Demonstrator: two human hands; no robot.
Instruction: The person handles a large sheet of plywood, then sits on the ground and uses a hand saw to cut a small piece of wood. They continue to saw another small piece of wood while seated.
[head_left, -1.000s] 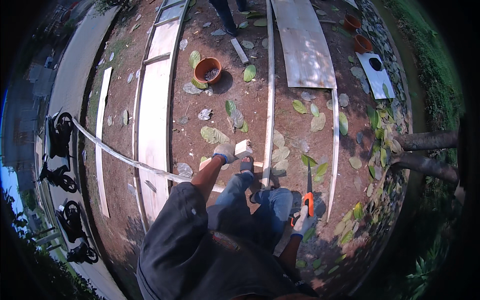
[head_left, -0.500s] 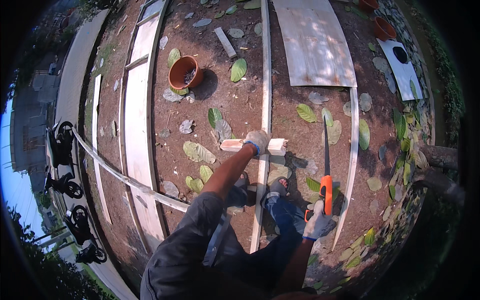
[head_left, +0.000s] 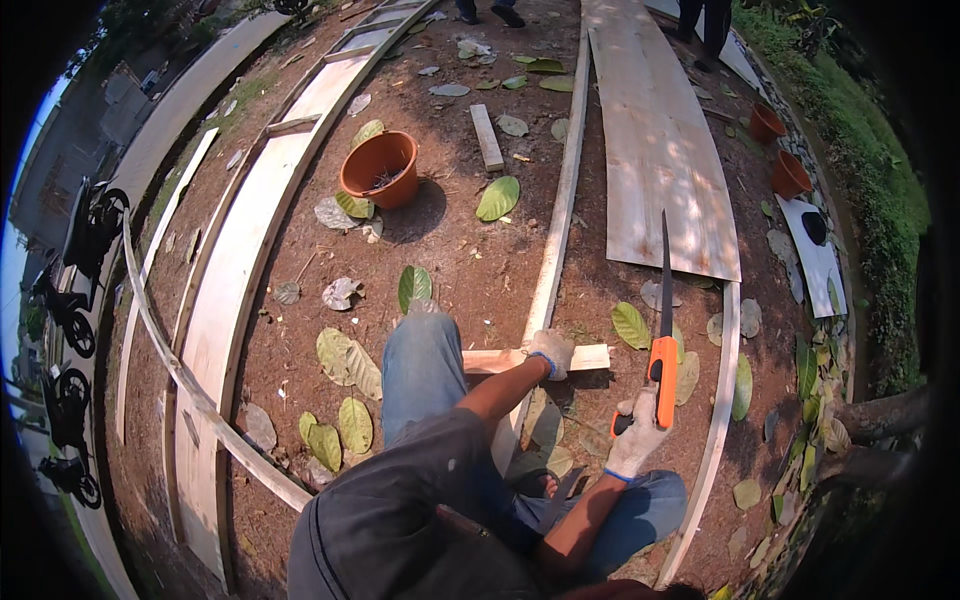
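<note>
Out here on leaf-strewn earth (head_left: 460, 265), the gloved right hand (head_left: 640, 435) is curled around an orange-handled saw (head_left: 665, 346), blade pointing away from it. To its left, the gloved left hand (head_left: 553, 352) is closed over a short wood block (head_left: 594, 357) crossing a long strip (head_left: 567, 200); beyond that hand, leftward, sits an orange bucket (head_left: 378, 168).

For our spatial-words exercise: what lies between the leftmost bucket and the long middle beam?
Between bucket and beam, the head view shows a short wooden piece and a green leaf on soil.

Outdoor woodworking site: handsaw (head_left: 664, 368), boards (head_left: 660, 150), bare soil (head_left: 455, 260), fallen leaves (head_left: 498, 199)
</note>
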